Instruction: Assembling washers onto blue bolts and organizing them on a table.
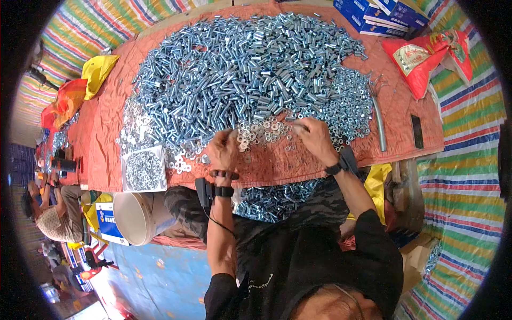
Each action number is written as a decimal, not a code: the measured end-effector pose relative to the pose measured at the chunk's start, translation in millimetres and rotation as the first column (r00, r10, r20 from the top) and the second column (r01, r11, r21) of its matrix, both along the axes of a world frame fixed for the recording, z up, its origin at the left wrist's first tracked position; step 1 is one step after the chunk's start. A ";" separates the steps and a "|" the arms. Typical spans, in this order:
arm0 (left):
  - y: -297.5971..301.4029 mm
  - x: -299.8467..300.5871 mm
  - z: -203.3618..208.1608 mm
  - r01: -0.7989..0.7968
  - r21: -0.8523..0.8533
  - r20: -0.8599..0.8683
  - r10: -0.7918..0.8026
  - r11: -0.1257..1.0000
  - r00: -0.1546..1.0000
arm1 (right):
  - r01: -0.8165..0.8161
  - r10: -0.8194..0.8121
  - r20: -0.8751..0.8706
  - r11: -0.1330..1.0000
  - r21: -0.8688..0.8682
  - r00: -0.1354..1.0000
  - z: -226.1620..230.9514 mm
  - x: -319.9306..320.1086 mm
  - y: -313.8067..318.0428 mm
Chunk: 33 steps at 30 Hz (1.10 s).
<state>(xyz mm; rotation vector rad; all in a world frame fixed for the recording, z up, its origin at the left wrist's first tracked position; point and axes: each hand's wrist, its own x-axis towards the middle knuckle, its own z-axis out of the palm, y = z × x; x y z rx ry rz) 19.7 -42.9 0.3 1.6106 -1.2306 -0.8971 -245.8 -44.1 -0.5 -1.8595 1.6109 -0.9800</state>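
My left hand (223,150) is closed just above the table, at the near edge of the big heap of hardware. Its fingertips are bunched beside a patch of loose flat washers (266,132), and whatever they grip is too small to make out. On the other side of that patch, my right hand (318,141) is closed too, thumb and fingers pinched close to the hex nuts (346,114); its contents are not clear either. Beyond both hands lie shiny metal sleeves and bolts (229,69). More washers (180,164) are scattered left of my left hand.
A white tray of small rings (144,169) stands at the table's near left. At right lie a metal rod (379,124), a dark phone (417,132) and a red bag (413,61). Blue boxes (381,18) sit far right; a white bucket (132,218) stands below. Another person (61,216) sits left.
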 end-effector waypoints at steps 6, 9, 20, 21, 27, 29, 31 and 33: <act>-36.1 -14.6 0.5 0.079 -0.108 0.654 0.011 0.991 0.756 | -0.043 0.041 -0.335 0.999 0.000 0.941 -13.7 3.7 -23.6; -47.6 -13.5 -2.9 0.084 -0.040 0.729 -0.029 0.996 0.684 | -0.069 0.050 -0.276 0.996 -0.058 0.960 -17.2 0.6 -24.7; 18.0 -16.8 -3.9 0.260 -0.063 -0.302 -0.266 0.964 0.915 | -0.492 -0.085 0.949 0.839 0.233 0.305 10.2 16.2 22.9; 26.2 -23.1 0.2 0.302 -0.075 -0.413 -0.306 0.950 0.858 | -0.559 -0.028 0.948 0.802 0.210 0.316 11.4 13.5 23.6; 55.0 -57.5 10.9 0.244 -0.018 -0.686 -0.189 0.970 0.702 | -0.574 -0.122 0.955 0.776 0.261 0.269 11.9 18.9 44.1; 58.1 -57.2 11.8 0.282 -0.005 -0.761 -0.186 0.959 0.621 | -0.563 -0.150 0.943 0.770 0.301 0.298 15.2 18.6 48.2; 59.1 -57.4 12.2 0.266 0.019 -0.777 -0.153 0.964 0.611 | -0.558 -0.132 0.956 0.788 0.261 0.260 15.6 18.2 51.4; 60.6 -60.2 15.3 0.237 0.025 -0.818 -0.116 0.971 0.564 | -0.532 -0.127 0.959 0.810 0.247 0.252 9.6 20.2 53.7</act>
